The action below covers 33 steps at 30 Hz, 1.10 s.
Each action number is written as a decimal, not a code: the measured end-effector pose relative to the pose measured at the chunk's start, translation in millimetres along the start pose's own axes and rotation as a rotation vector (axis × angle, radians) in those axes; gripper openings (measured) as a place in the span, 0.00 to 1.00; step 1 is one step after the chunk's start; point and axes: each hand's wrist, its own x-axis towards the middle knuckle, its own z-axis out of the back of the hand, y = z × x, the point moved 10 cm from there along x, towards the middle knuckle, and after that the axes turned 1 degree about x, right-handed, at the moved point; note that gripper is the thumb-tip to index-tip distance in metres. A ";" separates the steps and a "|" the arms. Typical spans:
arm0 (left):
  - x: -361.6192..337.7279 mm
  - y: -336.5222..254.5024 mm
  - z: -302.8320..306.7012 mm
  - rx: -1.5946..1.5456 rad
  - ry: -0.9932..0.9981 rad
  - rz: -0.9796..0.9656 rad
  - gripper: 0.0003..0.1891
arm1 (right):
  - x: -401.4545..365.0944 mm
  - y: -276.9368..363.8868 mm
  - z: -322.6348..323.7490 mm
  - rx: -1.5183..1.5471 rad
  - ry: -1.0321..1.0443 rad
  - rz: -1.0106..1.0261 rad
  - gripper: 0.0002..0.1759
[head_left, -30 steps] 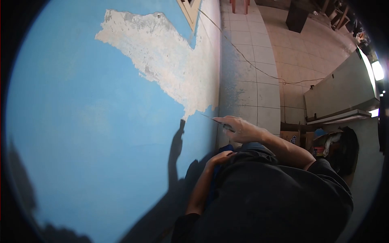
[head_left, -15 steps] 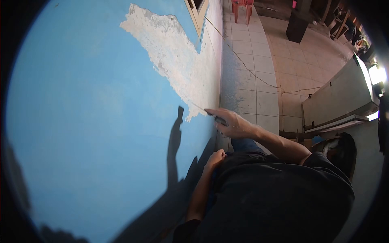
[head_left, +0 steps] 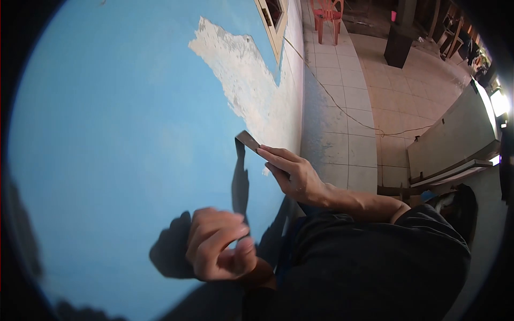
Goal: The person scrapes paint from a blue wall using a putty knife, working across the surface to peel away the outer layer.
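Observation:
My right hand (head_left: 300, 174) is closed round a flat metal scraper (head_left: 249, 141), whose blade end meets the blue wall (head_left: 134, 117) at the edge of a bare patch (head_left: 241, 75). The paint there is gone and whitish plaster shows, with a ragged border. My left hand (head_left: 219, 243) is raised in front of the wall, lower down, with curled fingers and a gap between fingers and thumb; nothing shows in it. Dark shadows of the hands and scraper fall on the blue paint.
A window frame (head_left: 276, 32) is at the top of the wall. A thin cable (head_left: 342, 109) runs across the floor tiles (head_left: 334, 147). Farther back are a red chair (head_left: 327, 18) and a dark post base (head_left: 399, 48). A pale panel (head_left: 455, 134) stands at the right.
My left hand has risen from beside my body to in front of the wall. The scraper's blade has turned and its flat face shows. The view has shifted slightly.

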 end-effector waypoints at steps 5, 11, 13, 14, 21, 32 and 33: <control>-5.0 -3.9 6.2 0.167 0.012 -0.149 0.11 | -0.4 -8.1 -1.6 -0.002 -0.052 -0.048 0.23; -17.8 -5.6 7.6 0.281 0.084 -0.226 0.15 | -9.6 1.4 -8.0 -0.027 -0.037 -0.077 0.26; -23.0 -5.4 9.5 0.291 0.107 -0.257 0.14 | 8.2 -7.8 -2.8 -0.018 -0.076 -0.085 0.26; -23.9 -6.0 10.4 0.296 0.114 -0.279 0.14 | 13.1 -9.7 -1.6 -0.014 -0.099 -0.082 0.26; -32.6 -5.0 4.7 0.394 0.024 -0.351 0.17 | -4.2 3.7 -2.3 -0.056 -0.089 -0.039 0.27; -32.0 -5.3 10.3 0.229 0.042 -0.363 0.20 | -0.4 11.2 -1.8 -0.032 -0.077 -0.092 0.23; -30.9 -6.7 8.1 0.204 0.047 -0.381 0.20 | 5.8 8.0 1.8 0.003 -0.092 -0.121 0.24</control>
